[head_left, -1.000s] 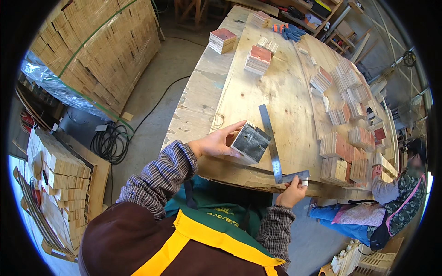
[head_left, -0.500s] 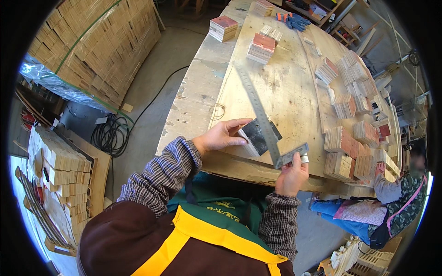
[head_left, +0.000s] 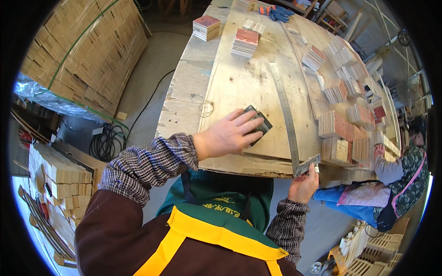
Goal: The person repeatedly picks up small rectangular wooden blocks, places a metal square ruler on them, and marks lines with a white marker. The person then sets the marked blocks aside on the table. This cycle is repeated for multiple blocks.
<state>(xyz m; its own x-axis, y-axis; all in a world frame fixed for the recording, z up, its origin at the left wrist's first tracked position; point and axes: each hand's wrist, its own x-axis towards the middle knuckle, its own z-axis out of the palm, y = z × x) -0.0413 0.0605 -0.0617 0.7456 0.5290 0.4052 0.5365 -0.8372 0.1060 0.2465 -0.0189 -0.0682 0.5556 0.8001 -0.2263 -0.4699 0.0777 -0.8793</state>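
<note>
My left hand (head_left: pixel 228 133) lies flat on a small dark grey square piece (head_left: pixel 258 123) and presses it onto the plywood sheet (head_left: pixel 239 78) on the workbench. My right hand (head_left: pixel 304 185) grips the near end of a long metal ruler (head_left: pixel 285 110) at the bench's front edge. The ruler runs away from me across the plywood, just right of the grey piece.
Stacks of small wooden tiles (head_left: pixel 343 122) crowd the right side of the bench, with more stacks (head_left: pixel 245 41) at the far end beside blue gloves (head_left: pixel 276 12). Another person (head_left: pixel 396 179) crouches at the right. A wrapped pallet of wood (head_left: pixel 78 60) and black cable (head_left: pixel 107 141) sit at left.
My left hand has lowered the grey piece from a tilted hold to flat on the plywood. The ruler has straightened along the sheet, its near end still in my right hand.
</note>
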